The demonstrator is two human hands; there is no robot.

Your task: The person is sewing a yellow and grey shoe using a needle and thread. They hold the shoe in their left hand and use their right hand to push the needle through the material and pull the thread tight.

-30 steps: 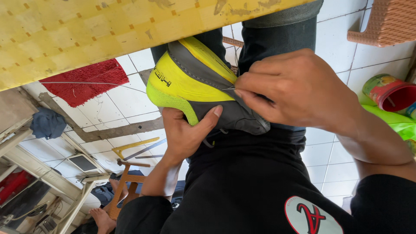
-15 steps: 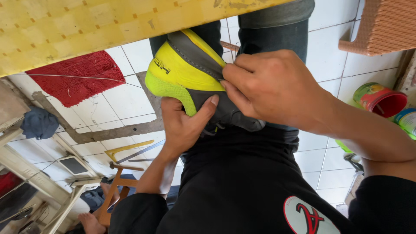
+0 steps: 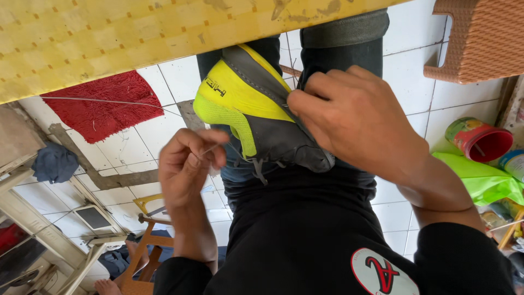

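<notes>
A grey and neon-yellow sports shoe point(image 3: 245, 104) rests on my lap, toe away from me, wedged between my knees. My right hand point(image 3: 355, 117) grips its right side near the laces, fingers curled over the upper. My left hand point(image 3: 188, 164) is off the shoe, just to its left, with thumb and fingers pinched on a thin thread point(image 3: 215, 146) that runs toward the shoe's grey side. A needle cannot be made out.
A yellow patterned tabletop point(image 3: 136, 38) spans the top. A red mat point(image 3: 101, 104) lies on the white tiled floor at left. At right are a woven brown basket point(image 3: 480, 38), a red-lined tin point(image 3: 479, 141) and a green bag point(image 3: 475, 177). A wooden stool point(image 3: 144, 251) stands below left.
My left hand has left the underside of the shoe and moved left, now pinching a thread. My right hand stays gripping the shoe.
</notes>
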